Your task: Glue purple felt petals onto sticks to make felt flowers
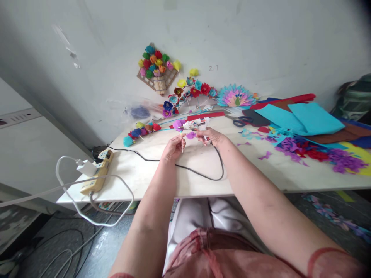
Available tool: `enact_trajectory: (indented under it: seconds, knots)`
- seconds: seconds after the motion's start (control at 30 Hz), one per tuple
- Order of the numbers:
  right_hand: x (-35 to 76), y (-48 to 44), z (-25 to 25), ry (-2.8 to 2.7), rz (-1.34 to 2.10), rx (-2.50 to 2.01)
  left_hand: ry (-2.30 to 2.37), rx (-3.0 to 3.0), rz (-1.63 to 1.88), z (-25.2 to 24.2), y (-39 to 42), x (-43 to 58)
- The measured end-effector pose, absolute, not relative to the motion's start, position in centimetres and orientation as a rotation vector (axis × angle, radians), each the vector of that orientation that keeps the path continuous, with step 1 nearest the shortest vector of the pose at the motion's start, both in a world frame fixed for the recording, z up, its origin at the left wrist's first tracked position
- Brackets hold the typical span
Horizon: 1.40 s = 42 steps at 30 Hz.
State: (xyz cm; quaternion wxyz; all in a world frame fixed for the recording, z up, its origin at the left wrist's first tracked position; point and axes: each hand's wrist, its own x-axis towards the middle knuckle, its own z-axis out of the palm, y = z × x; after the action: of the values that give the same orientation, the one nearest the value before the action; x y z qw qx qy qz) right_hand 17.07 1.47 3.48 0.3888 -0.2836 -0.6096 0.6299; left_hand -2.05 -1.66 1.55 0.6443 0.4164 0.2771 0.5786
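Note:
Near the middle of the table, my left hand [174,146] pinches a thin stick that points down, with a small pale tip at its top. Just right of it, my right hand [210,136] is closed around the handle of a white glue gun [197,124], whose nozzle points left. A small purple petal [191,135] shows between the two hands, at the right fingertips. Behind the stick, close to the nozzle, is a purple paper flower [179,124]. The glue gun's black cord [199,175] loops over the table below my hands.
A power strip [97,177] with a white charger lies at the left edge. Small paper flowers [142,132] lie back left. Scissors [242,121], blue paper [315,117] and purple and red scraps [346,160] spread over the right. Finished flowers stand against the wall.

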Motion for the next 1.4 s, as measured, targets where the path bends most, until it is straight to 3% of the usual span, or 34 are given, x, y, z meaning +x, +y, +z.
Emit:
enact_trajectory:
  seconds: [1.03, 1.4]
  knots:
    - [18.1, 1.0, 4.0, -1.436, 1.784, -0.659, 0.738, 1.090, 1.326, 1.0, -1.3, -2.3]
    - [18.7, 2.7, 2.7, -1.219, 1.612, -0.726, 1.033, 1.295, 1.516, 1.3, -1.5, -1.6]
